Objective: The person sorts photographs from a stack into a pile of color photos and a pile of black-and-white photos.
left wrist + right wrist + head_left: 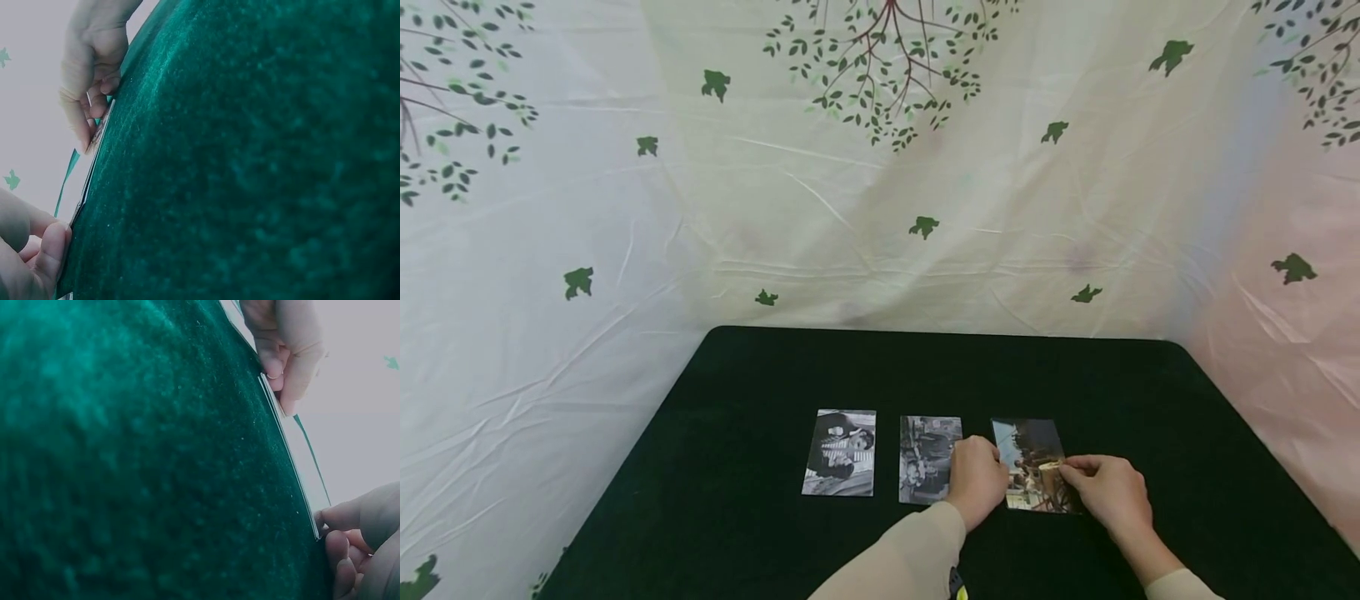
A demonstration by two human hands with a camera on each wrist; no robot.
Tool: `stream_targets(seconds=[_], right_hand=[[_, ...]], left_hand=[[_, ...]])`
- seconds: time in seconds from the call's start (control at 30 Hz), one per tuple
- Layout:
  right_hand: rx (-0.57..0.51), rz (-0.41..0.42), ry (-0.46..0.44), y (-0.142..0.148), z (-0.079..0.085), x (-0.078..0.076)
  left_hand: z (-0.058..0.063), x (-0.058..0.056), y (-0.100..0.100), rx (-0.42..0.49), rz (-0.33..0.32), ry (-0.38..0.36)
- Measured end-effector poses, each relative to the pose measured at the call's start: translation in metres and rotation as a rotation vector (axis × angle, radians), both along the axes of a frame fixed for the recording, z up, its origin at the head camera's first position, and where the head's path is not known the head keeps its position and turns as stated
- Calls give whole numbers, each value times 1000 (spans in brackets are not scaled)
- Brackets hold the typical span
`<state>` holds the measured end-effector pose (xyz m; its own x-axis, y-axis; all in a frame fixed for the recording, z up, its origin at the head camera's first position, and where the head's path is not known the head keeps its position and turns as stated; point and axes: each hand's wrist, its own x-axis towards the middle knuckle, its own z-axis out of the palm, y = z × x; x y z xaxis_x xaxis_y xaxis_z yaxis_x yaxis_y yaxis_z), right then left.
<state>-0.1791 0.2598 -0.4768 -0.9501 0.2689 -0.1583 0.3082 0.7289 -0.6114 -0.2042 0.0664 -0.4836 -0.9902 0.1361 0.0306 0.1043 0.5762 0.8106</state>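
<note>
A colour photo card (1033,467) lies at the right end of a row of three on the dark green table. My left hand (977,482) pinches its left edge between thumb and index finger, the knuckles overlapping the middle card in the head view. At the opposite edge my right hand (1112,493) pinches the card with thumb and forefinger. Seen side-on in the right wrist view, the card's edge (290,459) shows more than one thin layer, low over the cloth. The middle black-and-white photo card (925,458) is partly covered by my left hand.
Another black-and-white photo card (839,454) lies flat at the left of the row. The table's dark green cloth (715,517) runs back to a rounded far edge. Pale fabric with leaf prints (850,217) hangs behind and at both sides.
</note>
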Motion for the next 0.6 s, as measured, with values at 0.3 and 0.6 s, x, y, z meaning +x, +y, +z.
stream_targets(seconds=[0.3, 0.6], right_hand=[[12, 0, 18, 1, -4, 1], [-20, -2, -10, 3, -3, -1]], left_hand=[[-2, 1, -1, 29, -7, 28], [-1, -3, -3, 40, -9, -17]])
